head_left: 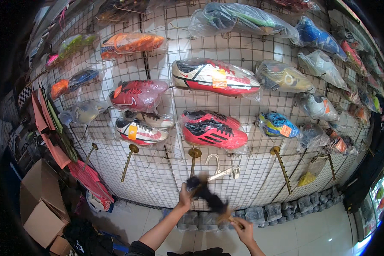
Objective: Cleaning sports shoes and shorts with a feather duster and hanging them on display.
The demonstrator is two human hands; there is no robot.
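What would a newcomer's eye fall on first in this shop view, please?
Most striking is the white wire grid wall hung with bright football boots in clear plastic bags: a white-and-red boot high in the middle and a red-and-black boot below it. Low at the centre, the left hand and right hand hold a blurred dark feather duster against the wall.

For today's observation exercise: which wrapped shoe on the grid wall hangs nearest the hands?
The red-and-black shoe, directly above the hands; the others hang higher or off to the sides.
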